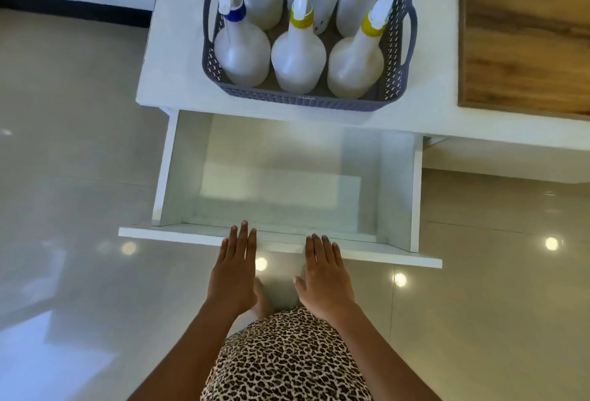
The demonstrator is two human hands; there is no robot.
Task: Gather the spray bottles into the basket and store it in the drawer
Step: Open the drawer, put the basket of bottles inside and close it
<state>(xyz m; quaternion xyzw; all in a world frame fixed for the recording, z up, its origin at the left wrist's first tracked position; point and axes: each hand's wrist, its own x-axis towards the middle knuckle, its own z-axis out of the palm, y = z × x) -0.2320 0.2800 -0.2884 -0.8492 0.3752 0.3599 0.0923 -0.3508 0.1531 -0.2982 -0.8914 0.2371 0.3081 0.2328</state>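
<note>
Leopard-print cloth [287,359] fills the bottom of the view, and from either side of it both arms reach forward. Left hand [234,268] and right hand [325,276] are flat, fingers spread, gripping nothing, their fingertips at the near edge of the drawer [178,234]. That drawer stands pulled out and bare inside. Straight beyond it, on the white counter [172,59], sits the grey basket [396,59] with six bottles [298,59] upright in two rows. Its long axis runs left to right, a handle at each end, so each hand likely takes its own side; neither looks clearly nearer. To the right lies a wooden top [523,33]. Glossy floor tiles [64,177] surround everything, giving free room.
</note>
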